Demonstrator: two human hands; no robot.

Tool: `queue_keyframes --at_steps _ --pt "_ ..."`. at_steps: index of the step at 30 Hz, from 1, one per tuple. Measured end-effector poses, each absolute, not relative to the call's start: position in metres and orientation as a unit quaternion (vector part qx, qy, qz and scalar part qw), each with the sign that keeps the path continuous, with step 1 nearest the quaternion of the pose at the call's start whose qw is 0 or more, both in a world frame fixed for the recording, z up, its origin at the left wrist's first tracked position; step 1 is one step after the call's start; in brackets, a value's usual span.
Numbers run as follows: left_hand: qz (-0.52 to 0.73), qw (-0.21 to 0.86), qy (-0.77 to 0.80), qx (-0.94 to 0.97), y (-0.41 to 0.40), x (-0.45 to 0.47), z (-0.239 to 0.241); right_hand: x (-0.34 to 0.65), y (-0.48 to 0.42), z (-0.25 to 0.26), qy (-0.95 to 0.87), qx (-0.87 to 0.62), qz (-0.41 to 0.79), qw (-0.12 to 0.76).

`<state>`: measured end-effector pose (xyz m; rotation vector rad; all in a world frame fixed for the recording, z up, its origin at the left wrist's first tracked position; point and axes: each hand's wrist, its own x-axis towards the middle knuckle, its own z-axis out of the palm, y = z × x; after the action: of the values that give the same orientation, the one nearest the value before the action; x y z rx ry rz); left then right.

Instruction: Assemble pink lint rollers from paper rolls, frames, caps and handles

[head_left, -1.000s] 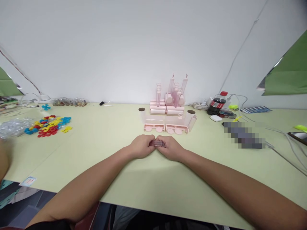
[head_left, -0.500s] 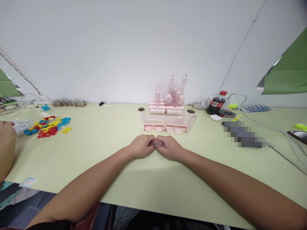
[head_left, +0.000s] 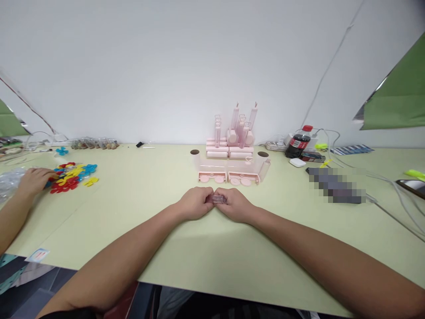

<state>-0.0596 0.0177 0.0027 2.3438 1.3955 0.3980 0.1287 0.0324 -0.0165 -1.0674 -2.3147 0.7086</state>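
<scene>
My left hand [head_left: 196, 203] and my right hand [head_left: 234, 204] meet low over the table, both closed around a small clear pinkish tube [head_left: 218, 199]. Its ends are hidden in my fingers. Just beyond lie two pink trays [head_left: 244, 176] with round discs at their fronts. A clear tube with a pink cap [head_left: 264, 170] leans at their right. Behind them, against the wall, a pink stand [head_left: 217, 154] bears rolls and several upright clear tubes [head_left: 217, 135] with pink heart-shaped tops. Two cardboard-cored rolls [head_left: 195, 156] stand at either side of the trays.
At the left, another person's hand [head_left: 38, 178] touches a pile of red, yellow and blue flower-shaped pieces [head_left: 71, 177] beside clear plastic bags [head_left: 11, 181]. On the right are a cola bottle [head_left: 299, 142], a white case [head_left: 297, 162], a blurred dark object [head_left: 335, 186] and cables [head_left: 392, 177].
The other person's hand has reached right, into the coloured pieces. My two hands keep their hold on the tube, almost unmoved. The view has shifted very slightly.
</scene>
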Motion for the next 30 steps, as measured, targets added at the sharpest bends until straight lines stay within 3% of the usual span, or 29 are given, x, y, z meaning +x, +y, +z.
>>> queue_keyframes --at_steps 30 --pt "0.131 0.191 0.508 0.83 0.0157 -0.0578 0.006 0.1285 0.0324 -0.0155 -0.848 -0.397 0.258 0.239"
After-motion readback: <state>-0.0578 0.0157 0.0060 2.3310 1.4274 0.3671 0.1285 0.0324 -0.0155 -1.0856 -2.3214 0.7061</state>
